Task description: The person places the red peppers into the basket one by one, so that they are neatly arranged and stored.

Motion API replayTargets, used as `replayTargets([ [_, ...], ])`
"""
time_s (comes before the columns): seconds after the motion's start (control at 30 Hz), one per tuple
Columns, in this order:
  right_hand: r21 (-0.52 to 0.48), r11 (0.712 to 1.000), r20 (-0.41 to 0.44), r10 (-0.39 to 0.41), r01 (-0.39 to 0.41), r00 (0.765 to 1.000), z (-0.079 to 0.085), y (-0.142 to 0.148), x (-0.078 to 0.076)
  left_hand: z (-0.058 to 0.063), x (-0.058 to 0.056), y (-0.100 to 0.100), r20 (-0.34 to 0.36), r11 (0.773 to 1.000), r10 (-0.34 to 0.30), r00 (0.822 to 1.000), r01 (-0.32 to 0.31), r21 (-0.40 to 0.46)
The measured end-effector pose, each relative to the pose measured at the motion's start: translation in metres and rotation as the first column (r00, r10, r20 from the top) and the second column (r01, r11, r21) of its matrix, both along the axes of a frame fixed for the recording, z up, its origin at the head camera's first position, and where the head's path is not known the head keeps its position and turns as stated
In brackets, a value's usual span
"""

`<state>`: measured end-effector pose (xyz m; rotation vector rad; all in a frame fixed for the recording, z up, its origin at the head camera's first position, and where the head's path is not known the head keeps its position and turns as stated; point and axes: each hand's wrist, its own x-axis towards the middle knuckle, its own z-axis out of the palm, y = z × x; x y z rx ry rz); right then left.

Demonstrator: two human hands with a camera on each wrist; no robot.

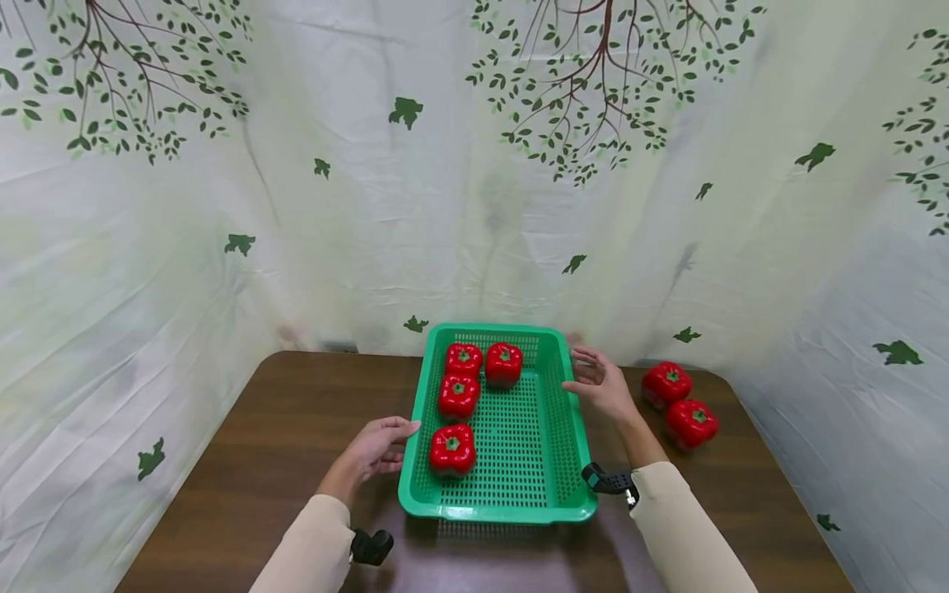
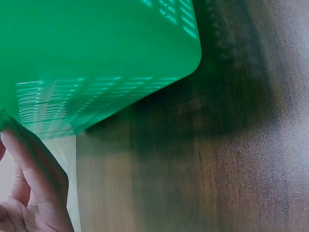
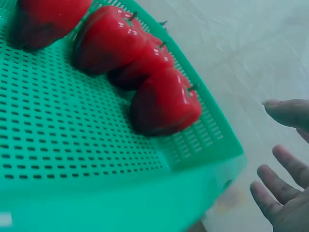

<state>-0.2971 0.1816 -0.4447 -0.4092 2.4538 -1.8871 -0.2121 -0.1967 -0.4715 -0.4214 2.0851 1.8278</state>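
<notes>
A green plastic basket (image 1: 552, 428) with a slotted floor and walls holds several red bell peppers (image 1: 458, 396), most of them along its left side. My left hand (image 1: 380, 449) is at the basket's left rim, pinching it with the thumb on top and the other fingers lower outside the wall. In the left wrist view, a fingertip meets the green plastic (image 2: 106, 43) at the left edge. My right hand (image 1: 599, 385) is by the far part of the right rim. Its fingers (image 3: 273, 186) are spread, with nothing between them and the thumb, beside the basket's corner in the right wrist view.
Two more red bell peppers (image 1: 680, 405) sit on the brown wooden table (image 1: 296, 445) to the right, near my right forearm. A pale cloth with printed leaves and branches (image 1: 445, 189) hangs behind the table. The basket casts a shadow at its front.
</notes>
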Motion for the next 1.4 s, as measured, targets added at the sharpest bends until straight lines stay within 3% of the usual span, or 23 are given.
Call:
replayTargets([
  [0.3, -0.093, 0.987, -0.009, -0.129, 0.128, 0.992, -0.002, 0.039, 0.011, 0.000, -0.001, 0.001, -0.006, 1.000, 0.000, 1.000, 0.000, -0.014],
  [0.47, -0.122, 0.967, -0.011, -0.225, 0.222, 0.974, 0.000, 0.061, 0.021, 0.001, -0.002, 0.001, -0.008, 1.000, -0.001, 1.000, 0.001, -0.021],
  [0.6, -0.120, 0.935, -0.021, -0.338, 0.334, 0.941, -0.008, 0.079, 0.029, 0.000, -0.002, 0.002, -0.005, 1.000, -0.004, 1.000, 0.004, -0.023],
  [0.73, -0.093, 0.888, -0.048, -0.455, 0.449, 0.889, -0.013, 0.093, 0.036, -0.001, -0.001, 0.002, -0.002, 1.000, -0.004, 1.000, 0.004, -0.021],
  [0.9, -0.024, 0.835, -0.109, -0.549, 0.550, 0.829, -0.022, 0.106, 0.044, 0.001, 0.000, 0.002, -0.002, 1.000, 0.003, 1.000, -0.003, -0.021],
  [1.0, -0.014, 0.811, -0.121, -0.583, 0.585, 0.804, -0.026, 0.113, 0.048, 0.001, 0.000, 0.002, -0.007, 1.000, -0.002, 1.000, 0.002, -0.013],
  [1.2, -0.064, 0.777, -0.101, -0.630, 0.627, 0.770, -0.033, 0.127, 0.051, 0.002, -0.001, 0.003, -0.009, 1.000, -0.007, 1.000, 0.007, -0.002],
  [1.4, -0.030, 0.764, -0.066, -0.645, 0.645, 0.761, -0.042, 0.136, 0.051, 0.001, 0.000, 0.002, -0.003, 1.000, 0.006, 1.000, -0.006, -0.011],
])
